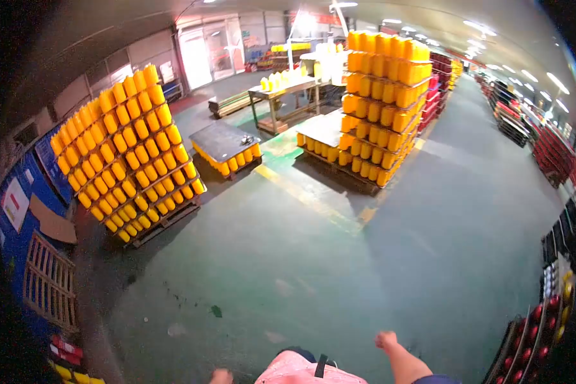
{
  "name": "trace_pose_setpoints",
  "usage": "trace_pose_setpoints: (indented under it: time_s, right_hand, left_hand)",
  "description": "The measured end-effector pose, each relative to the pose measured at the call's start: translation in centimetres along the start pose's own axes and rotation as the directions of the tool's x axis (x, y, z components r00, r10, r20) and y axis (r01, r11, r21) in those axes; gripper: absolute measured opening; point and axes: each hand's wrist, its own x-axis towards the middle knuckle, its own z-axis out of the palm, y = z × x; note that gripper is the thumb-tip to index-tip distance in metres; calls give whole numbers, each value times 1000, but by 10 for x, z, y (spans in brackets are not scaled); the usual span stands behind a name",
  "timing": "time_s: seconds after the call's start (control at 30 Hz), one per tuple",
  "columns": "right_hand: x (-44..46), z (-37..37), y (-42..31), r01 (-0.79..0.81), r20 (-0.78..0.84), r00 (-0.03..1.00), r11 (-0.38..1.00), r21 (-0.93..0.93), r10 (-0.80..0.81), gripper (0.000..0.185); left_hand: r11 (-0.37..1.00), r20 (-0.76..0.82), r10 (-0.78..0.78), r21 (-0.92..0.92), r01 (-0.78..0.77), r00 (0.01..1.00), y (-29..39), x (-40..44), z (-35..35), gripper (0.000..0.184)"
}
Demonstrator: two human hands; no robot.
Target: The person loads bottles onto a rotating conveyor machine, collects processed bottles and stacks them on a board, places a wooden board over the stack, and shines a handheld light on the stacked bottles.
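At the bottom edge, left of the pink garment (301, 370), my left hand (221, 376) shows only in part, and its fingers are too small and cut off to make out. My right hand (386, 340) hangs over the green floor (288, 288), right of the garment, with its fingers curled in. Whether it holds anything is hidden. Neither hand touches any of the stacks. The nearest large things are a tall stack of yellow containers (127, 137) at the left and another yellow stack (384, 105) ahead.
Between the stacks sits a low covered pallet (224, 141). A workbench (281, 91) stands behind it. Wooden pallet (48, 278) leans at the left against blue panels. Racks with red items (528, 342) line the right edge. A floor aisle (457, 160) runs back at the right.
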Motion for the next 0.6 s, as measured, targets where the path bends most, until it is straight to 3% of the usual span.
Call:
trace_pose_setpoints:
  time_s: [0.07, 0.13, 0.23, 0.37, 0.43, 0.47, 0.53, 0.57, 0.6]
  right_hand:
    - [20, 93, -127, -19, 93, 995, 991, -135, 31, 34]
    - [101, 159, -197, 100, 258, 965, 974, -203, -45, 34]
    - [161, 228, -304, 164, 336, 939, 959, -231, -80, 33]
    - [225, 262, -370, 12, 161, 987, 971, -240, 28, 33]
    - [243, 260, -388, -155, 128, 974, 961, -231, 188, 35]
    - [254, 267, -401, -206, 106, 967, 953, -221, 234, 32]
    - [255, 270, -431, -271, 43, 958, 941, -205, 285, 29]
    - [270, 274, -446, -293, 10, 954, 936, -195, 301, 25]
    - [288, 274, -452, -319, -14, 947, 933, -168, 321, 20]
  left_hand:
    - [993, -70, -101, -62, 97, 992, -9, 39, -5, 22]
    - [974, -127, -202, -130, 186, 971, -10, 82, -5, 23]
    - [924, -162, -348, -228, 309, 923, 2, 162, 5, 24]
    - [824, -116, -537, -286, 490, 836, 48, 259, 23, 27]
    - [747, -100, -647, -283, 601, 756, 60, 277, 25, 28]
    - [759, -130, -402, -601, 250, 907, 92, 357, 41, 27]
    - [892, 83, -171, -410, 190, 982, 332, 423, 68, 20]
    - [972, 92, -28, -230, 49, 995, 415, 479, 84, 15]
    - [979, 80, 112, -179, -97, 990, 477, 536, 104, 18]
